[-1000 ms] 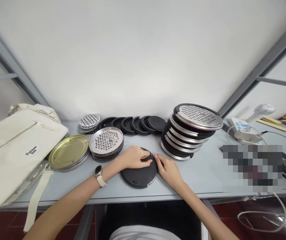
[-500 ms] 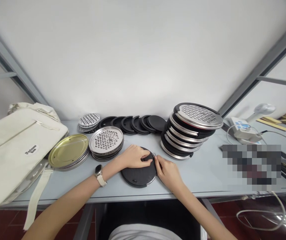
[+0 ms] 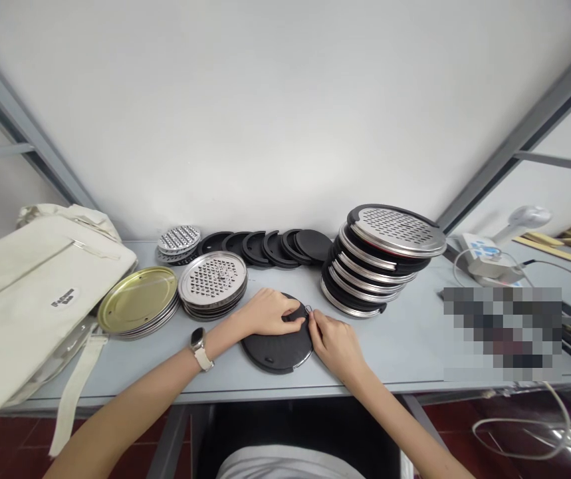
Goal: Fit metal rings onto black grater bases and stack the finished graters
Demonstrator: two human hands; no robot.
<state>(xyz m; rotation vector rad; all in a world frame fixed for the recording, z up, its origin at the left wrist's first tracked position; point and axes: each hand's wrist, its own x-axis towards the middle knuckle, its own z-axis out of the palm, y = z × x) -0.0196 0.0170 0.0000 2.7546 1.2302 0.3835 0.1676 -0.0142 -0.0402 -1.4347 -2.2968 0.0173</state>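
Observation:
A black round plastic disc point(image 3: 278, 352) lies flat on the grey table, with a thin metal strip showing along its lower right edge. My left hand point(image 3: 268, 313) lies across the disc from the left, thumb and fingers bent against its upper right part. At the right rim, my right hand point(image 3: 338, 342) is closed with thumb and forefinger pinching the edge. Between the two hands, by my right fingertips, a small thin wire-like piece point(image 3: 308, 309) sticks up at the rim. The exact contact under the fingers is hidden.
Left of my hands stand stacks of round metal graters point(image 3: 213, 279) and gold-coloured metal plates point(image 3: 138, 299). Black plastic rings point(image 3: 255, 249) overlap along the wall. A tall leaning stack of black-rimmed graters point(image 3: 379, 266) rises at right. A white backpack point(image 3: 40, 293) and cables point(image 3: 519, 456) flank the table.
Both hands stay in the same place on the black disc. The view has shifted only very slightly.

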